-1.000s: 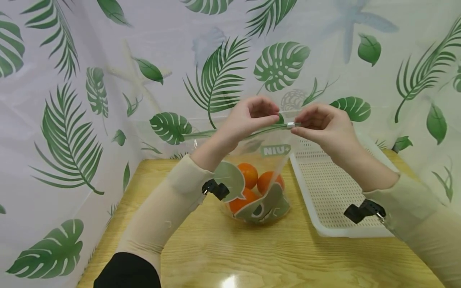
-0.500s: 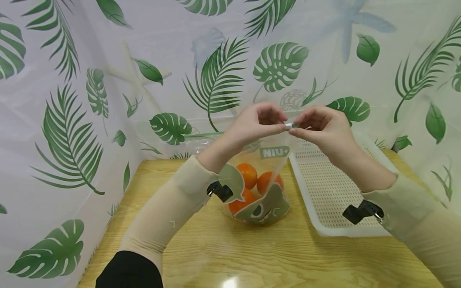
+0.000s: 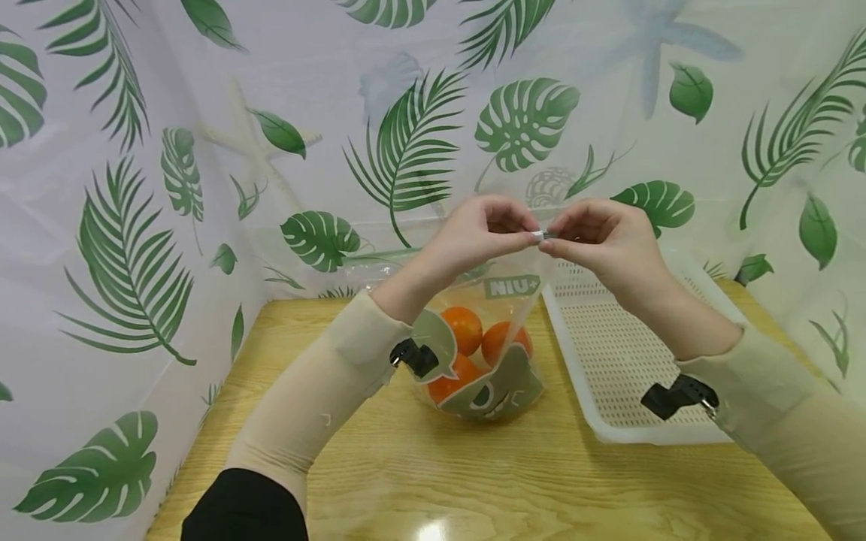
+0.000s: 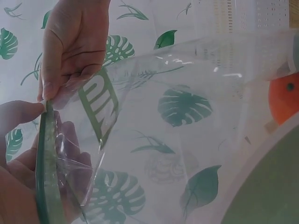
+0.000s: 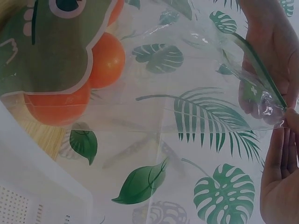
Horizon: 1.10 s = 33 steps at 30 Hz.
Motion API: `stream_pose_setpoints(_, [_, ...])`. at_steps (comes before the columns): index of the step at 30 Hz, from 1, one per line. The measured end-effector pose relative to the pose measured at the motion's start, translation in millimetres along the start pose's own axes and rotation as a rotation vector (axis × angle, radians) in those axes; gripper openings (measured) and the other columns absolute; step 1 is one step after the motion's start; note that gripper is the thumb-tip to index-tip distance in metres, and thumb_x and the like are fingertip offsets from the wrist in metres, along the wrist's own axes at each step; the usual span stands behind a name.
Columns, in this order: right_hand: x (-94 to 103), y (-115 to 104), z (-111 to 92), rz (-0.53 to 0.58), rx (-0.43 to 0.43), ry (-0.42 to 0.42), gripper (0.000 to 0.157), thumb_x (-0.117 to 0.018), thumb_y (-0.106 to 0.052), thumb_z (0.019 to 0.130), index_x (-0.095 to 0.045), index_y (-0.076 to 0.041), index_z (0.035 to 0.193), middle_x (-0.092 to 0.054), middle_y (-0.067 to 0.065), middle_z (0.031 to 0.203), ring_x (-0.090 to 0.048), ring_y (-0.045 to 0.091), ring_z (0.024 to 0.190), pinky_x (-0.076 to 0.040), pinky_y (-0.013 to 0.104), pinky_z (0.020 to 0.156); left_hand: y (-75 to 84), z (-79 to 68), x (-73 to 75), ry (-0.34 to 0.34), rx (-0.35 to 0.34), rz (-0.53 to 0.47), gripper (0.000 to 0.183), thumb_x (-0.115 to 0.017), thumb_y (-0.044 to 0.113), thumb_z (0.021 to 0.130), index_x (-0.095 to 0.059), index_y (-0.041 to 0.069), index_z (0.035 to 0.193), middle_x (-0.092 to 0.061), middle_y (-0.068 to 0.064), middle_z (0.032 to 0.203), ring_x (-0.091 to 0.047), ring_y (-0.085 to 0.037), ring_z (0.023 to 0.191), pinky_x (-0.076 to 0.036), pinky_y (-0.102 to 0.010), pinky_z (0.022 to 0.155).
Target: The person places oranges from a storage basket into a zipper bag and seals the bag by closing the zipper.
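Observation:
A clear zip bag (image 3: 512, 286) with a green top strip (image 4: 43, 172) and a cartoon print stands on the table, holding several oranges (image 3: 462, 330). Both hands are raised over it at its top right corner. My left hand (image 3: 483, 229) pinches the small white slider (image 3: 538, 236) between thumb and fingers. Right beside it, my right hand (image 3: 609, 237) pinches the end of the strip, the fingertips of both hands almost meeting. The left wrist view shows left fingers behind the clear film and the thumb in front. The left forearm hides part of the bag's left side.
A white perforated plastic basket (image 3: 588, 409) sits to the right of the bag on the wooden table (image 3: 433, 466). Behind stands a white curtain (image 3: 304, 60) printed with green leaves. A black strap with a small camera (image 3: 414, 358) is on the left wrist.
The left hand has moved right along the strip to the slider, which was showing free between the hands. The right hand stays at the corner.

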State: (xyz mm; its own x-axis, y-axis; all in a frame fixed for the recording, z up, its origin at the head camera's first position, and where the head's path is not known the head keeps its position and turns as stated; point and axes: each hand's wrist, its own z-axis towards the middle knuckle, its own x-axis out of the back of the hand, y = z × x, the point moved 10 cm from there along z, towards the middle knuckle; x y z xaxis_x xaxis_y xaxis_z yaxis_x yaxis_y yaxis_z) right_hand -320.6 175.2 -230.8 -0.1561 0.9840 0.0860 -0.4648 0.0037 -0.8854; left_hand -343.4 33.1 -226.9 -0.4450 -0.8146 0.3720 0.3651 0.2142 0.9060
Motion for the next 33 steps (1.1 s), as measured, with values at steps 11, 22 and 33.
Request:
stream_pose_setpoints(11, [-5.8, -1.8, 0.0, -0.062, -0.012, -0.026, 0.02, -0.078, 0.01, 0.09, -0.076, -0.01, 0.09, -0.075, -0.008, 0.085, -0.07, 0.004, 0.073, -0.057, 0.015, 0.068, -3.8, 1.0, 3.5, 0.002, 0.047, 0.042, 0.008, -0.072, 0.003, 0.096, -0.075, -0.001, 0.102, -0.07, 0.001, 0.089, -0.062, -0.011, 0.083, -0.053, -0.019, 0.079])
stream_pose_setpoints(22, [-3.6, -0.9, 0.0, -0.026, -0.042, -0.024, 0.02, -0.077, 0.01, 0.091, -0.075, -0.01, 0.091, -0.074, -0.008, 0.086, -0.069, 0.005, 0.074, -0.057, 0.015, 0.069, -7.0, 0.3, 13.4, -0.031, 0.071, 0.132, 0.004, -0.071, 0.004, 0.095, -0.075, 0.002, 0.096, -0.07, 0.0, 0.087, -0.059, -0.013, 0.081, -0.052, -0.021, 0.075])
stream_pose_setpoints(33, [1.3, 5.2, -1.7, 0.015, -0.064, -0.012, 0.023, -0.075, 0.011, 0.092, -0.074, -0.012, 0.091, -0.073, -0.008, 0.088, -0.067, 0.006, 0.076, -0.055, 0.015, 0.068, -16.2, -6.4, 24.8, -0.041, 0.137, 0.167, 0.005, -0.07, 0.005, 0.096, -0.074, 0.004, 0.097, -0.069, 0.0, 0.086, -0.059, -0.014, 0.081, -0.053, -0.023, 0.076])
